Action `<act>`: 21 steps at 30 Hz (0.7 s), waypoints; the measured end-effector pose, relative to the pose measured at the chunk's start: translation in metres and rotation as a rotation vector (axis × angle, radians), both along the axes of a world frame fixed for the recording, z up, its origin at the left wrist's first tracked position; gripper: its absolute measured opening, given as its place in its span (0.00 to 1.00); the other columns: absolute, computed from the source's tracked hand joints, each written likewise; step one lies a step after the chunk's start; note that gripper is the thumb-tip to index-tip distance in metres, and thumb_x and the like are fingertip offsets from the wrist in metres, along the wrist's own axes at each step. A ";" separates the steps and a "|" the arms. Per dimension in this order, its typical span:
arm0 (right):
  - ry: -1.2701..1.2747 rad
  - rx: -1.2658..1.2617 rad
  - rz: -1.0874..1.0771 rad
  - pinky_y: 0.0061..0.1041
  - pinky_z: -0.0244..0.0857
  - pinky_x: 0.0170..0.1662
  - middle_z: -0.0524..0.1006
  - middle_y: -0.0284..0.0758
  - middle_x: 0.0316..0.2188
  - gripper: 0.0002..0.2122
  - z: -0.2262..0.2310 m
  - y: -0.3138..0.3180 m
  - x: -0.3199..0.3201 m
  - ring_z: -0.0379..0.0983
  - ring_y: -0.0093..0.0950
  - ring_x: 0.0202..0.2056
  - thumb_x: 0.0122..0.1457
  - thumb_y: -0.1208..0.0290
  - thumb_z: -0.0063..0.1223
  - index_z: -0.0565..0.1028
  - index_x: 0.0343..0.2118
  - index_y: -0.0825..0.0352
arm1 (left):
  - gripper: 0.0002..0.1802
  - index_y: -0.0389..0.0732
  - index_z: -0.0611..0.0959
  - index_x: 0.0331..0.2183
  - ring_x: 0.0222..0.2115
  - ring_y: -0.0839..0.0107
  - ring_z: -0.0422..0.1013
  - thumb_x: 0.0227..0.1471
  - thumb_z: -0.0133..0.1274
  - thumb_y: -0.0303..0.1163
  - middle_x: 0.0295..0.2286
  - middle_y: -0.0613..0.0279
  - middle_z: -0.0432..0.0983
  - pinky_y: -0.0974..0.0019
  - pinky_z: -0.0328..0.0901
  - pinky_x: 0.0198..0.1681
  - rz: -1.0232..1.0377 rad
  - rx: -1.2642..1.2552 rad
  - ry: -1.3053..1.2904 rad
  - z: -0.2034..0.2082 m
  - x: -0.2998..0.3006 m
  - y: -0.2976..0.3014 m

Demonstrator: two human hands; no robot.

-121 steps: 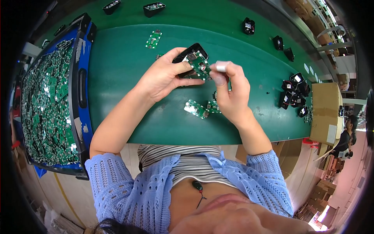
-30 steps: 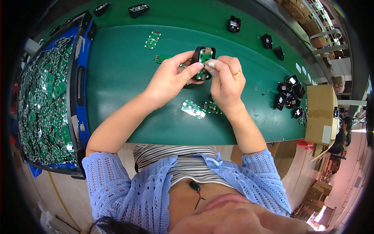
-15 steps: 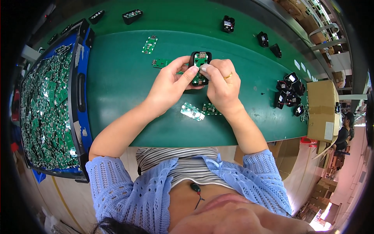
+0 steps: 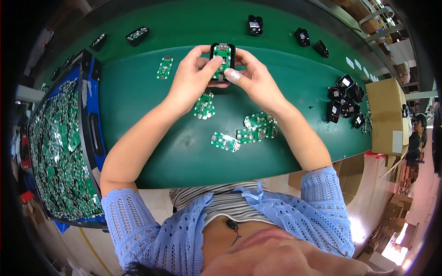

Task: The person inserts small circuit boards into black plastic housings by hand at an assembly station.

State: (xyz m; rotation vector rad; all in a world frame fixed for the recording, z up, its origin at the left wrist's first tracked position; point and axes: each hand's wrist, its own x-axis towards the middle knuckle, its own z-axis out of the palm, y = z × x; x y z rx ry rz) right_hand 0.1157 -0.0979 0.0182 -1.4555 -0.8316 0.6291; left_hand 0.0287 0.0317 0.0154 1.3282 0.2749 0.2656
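A black plastic case [image 4: 232,55] with a green circuit board [image 4: 222,51] lying inside it is held between my two hands over the far half of the green bench. My left hand [image 4: 189,76] wraps the case's left side, its thumb resting on the board. From the right, my right hand [image 4: 255,78] grips the case, with its fingers at the side and its pale-wrapped thumb pressing near the board's lower end. Below my hands lie loose circuit boards: one board [image 4: 204,106] near my left wrist, a whitish board [image 4: 225,141], and overlapping boards [image 4: 258,120] by my right forearm.
Another board [image 4: 165,67] lies left of my hands. A blue-and-black bin [image 4: 94,115] heaped with boards stands at the left. Black cases [image 4: 340,108] cluster at the right beside a cardboard box [image 4: 386,119]. Several more cases, including one case [image 4: 255,25], sit along the far green strip.
Both hands and the case have moved farther from my body. My right hand's pinch over the board has become a grip on the case's side. More loose boards show below, and the view has shifted.
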 end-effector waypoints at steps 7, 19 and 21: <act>-0.229 -0.030 -0.126 0.20 0.61 0.36 0.70 0.32 0.34 0.17 -0.005 0.020 0.056 0.64 0.19 0.31 0.51 0.72 0.51 0.67 0.45 0.68 | 0.13 0.35 0.66 0.40 0.26 0.69 0.73 0.54 0.44 0.32 0.33 0.53 0.72 0.72 0.71 0.26 0.009 0.115 -0.056 0.001 0.059 0.015; -0.725 -0.738 -0.583 0.32 0.62 0.41 0.69 0.41 0.39 0.31 -0.038 0.042 0.162 0.68 0.35 0.40 0.46 0.54 0.57 0.59 0.48 0.66 | 0.26 0.39 0.74 0.41 0.32 0.63 0.72 0.48 0.48 0.50 0.32 0.50 0.72 0.64 0.67 0.33 0.368 1.193 0.689 -0.027 0.167 0.102; -0.545 -0.558 -0.461 0.32 0.63 0.41 0.71 0.41 0.36 0.21 -0.041 0.036 0.165 0.69 0.35 0.38 0.45 0.64 0.58 0.65 0.41 0.67 | 0.28 0.42 0.75 0.41 0.40 0.55 0.68 0.47 0.46 0.54 0.37 0.46 0.70 0.59 0.64 0.41 0.467 1.307 0.611 -0.020 0.158 0.084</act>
